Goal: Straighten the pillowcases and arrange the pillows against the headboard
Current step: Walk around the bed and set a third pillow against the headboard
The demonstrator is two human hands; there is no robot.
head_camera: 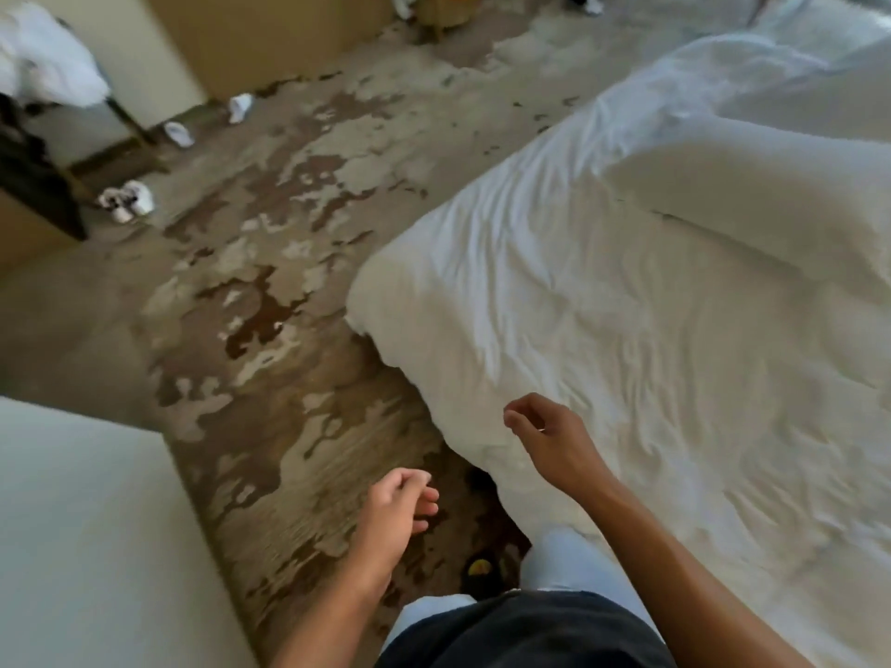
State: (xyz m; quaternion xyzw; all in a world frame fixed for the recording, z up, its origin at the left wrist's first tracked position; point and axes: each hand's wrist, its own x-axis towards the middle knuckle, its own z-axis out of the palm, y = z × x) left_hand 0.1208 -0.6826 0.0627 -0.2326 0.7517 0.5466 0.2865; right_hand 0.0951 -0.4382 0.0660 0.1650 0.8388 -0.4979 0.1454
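Note:
A white pillow (pixel 752 204) lies flat on the right side of the bed (pixel 602 330), on top of the wrinkled white duvet. My right hand (pixel 549 441) hovers over the near corner of the duvet, fingers loosely curled and holding nothing. My left hand (pixel 395 513) hangs over the carpet beside the bed, its fingers relaxed and empty. The headboard is not in view.
Patterned brown and beige carpet (pixel 270 306) fills the aisle between this bed and another white surface (pixel 87 537) at lower left. Shoes (pixel 128 200) and socks (pixel 240 107) lie on the floor near a luggage stand (pixel 43 103) with white linen.

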